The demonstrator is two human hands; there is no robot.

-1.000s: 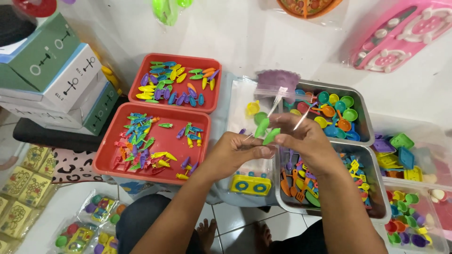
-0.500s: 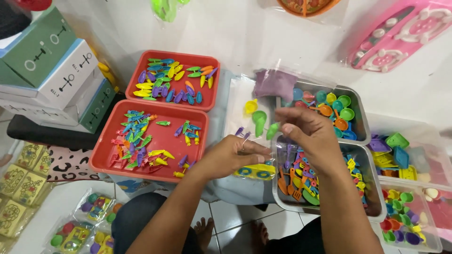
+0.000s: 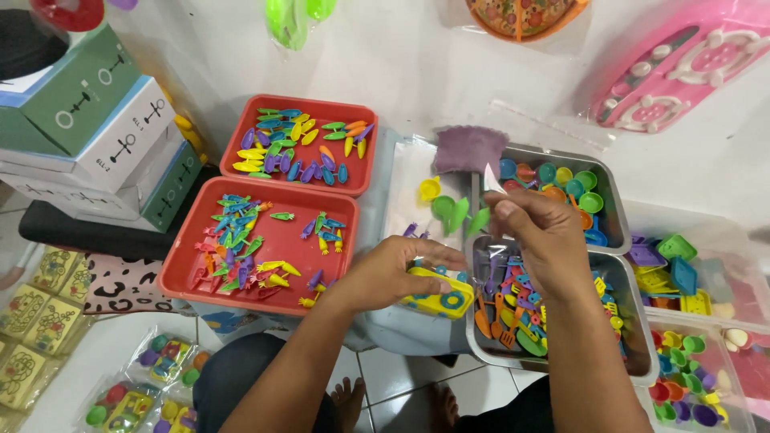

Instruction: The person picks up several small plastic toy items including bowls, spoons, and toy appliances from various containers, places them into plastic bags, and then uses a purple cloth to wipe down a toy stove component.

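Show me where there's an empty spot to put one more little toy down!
The near red tray has bare red floor in its middle and along its right side, between the two toy clusters. The far red tray is nearly covered. Both metal trays are heaped full, and the left hand and right hand fill the gap between them with the clear bag.

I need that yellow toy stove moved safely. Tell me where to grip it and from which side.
Grip the yellow toy stove across its long side edges, coming from above: it is a flat block lying burner-face up, tilted. The left hand already rests on its upper edge.
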